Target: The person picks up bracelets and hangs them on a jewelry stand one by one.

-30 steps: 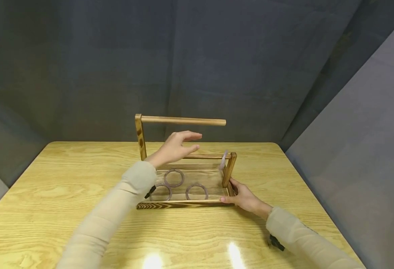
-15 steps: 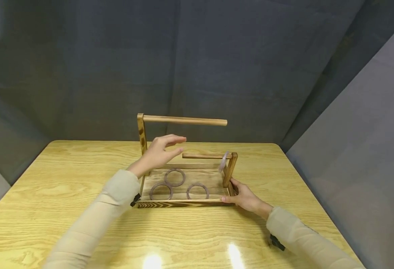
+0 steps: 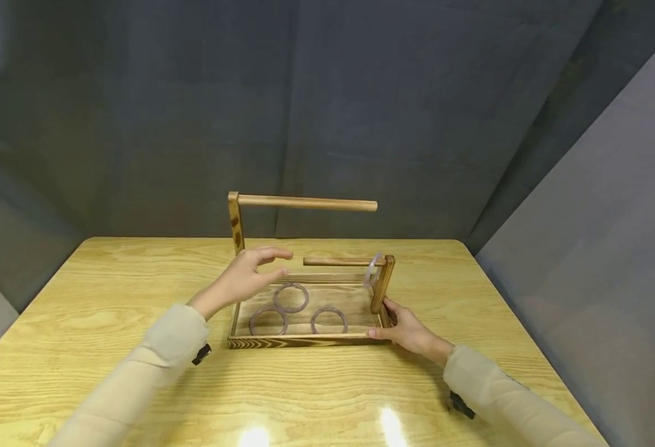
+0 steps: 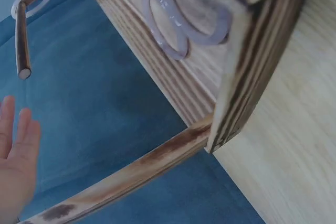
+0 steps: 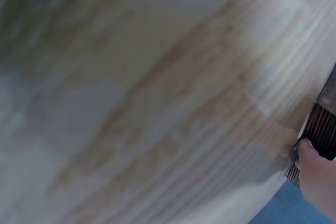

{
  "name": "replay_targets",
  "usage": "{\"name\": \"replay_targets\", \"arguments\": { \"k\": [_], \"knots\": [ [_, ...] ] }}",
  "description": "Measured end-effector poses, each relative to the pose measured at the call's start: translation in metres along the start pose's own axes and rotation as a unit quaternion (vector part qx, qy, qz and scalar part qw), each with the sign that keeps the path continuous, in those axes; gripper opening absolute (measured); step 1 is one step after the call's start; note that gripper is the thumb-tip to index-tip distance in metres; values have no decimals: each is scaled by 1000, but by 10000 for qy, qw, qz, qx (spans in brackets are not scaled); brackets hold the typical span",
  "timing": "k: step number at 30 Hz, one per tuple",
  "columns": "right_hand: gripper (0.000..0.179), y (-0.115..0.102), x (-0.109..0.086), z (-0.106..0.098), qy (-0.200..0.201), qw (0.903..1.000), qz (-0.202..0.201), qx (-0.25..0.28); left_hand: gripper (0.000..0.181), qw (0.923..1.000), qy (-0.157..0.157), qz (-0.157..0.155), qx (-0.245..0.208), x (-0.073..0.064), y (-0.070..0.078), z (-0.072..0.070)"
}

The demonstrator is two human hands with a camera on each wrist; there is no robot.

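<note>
A wooden bangle rack (image 3: 310,341) stands on the table, made of a shallow tray with an upper bar (image 3: 310,203) and a lower bar (image 3: 338,262). Three pale purple bangles lie in the tray: a rear bangle (image 3: 276,298), a front-left bangle (image 3: 251,323) and a right bangle (image 3: 346,323). Another bangle (image 3: 369,273) hangs on the lower bar by its right post. My left hand (image 3: 240,276), holding nothing, hovers over the tray's left side, fingers extended and thumb apart. My right hand (image 3: 413,330) grips the tray's right end, thumb at the front corner.
The wood-grain table (image 3: 137,292) reaches out on both sides of the rack. Dark cloth (image 3: 327,112) hangs behind its far edge, and a grey panel (image 3: 601,236) borders the right side.
My left hand has moved left and lower, away from the space between the bars. My right hand keeps its grip on the tray's end, and the bangles stay where they were.
</note>
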State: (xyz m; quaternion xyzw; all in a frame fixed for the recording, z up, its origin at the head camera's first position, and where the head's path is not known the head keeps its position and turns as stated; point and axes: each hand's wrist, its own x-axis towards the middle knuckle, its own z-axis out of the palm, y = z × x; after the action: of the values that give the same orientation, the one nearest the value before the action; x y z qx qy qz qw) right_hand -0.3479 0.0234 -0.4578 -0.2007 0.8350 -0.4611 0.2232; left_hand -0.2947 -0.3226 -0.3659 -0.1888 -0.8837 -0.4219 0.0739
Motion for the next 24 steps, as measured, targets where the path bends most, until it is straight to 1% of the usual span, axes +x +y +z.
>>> {"name": "replay_targets", "arguments": {
  "k": [2,4,9,13,16,18,22,24],
  "knots": [
    [91,0,0,1,24,10000,27,2,34,9999,-106,28,-23,-3,-2,2],
    [91,-1,1,1,26,10000,32,9,34,9996,-291,7,-15,-7,-4,6],
    [93,0,3,2,13,10000,-5,63,35,9964,-817,-188,82,-12,-11,19],
    [93,1,3,3,39,10000,1,75,34,9957,-903,-204,-48,-12,-12,28],
    [91,1,4,3,49,10000,-12,62,34,9954,-946,-126,6,-11,-13,33],
    [91,0,4,3,41,10000,-21,56,34,9942,-1069,-118,66,-11,-14,37],
    [91,0,3,3,25,9999,-55,80,36,9901,-1370,-270,138,-8,-18,44],
    [91,-1,2,2,15,9999,-66,78,37,9883,-1470,-343,210,-6,-20,48]
  ]
}}
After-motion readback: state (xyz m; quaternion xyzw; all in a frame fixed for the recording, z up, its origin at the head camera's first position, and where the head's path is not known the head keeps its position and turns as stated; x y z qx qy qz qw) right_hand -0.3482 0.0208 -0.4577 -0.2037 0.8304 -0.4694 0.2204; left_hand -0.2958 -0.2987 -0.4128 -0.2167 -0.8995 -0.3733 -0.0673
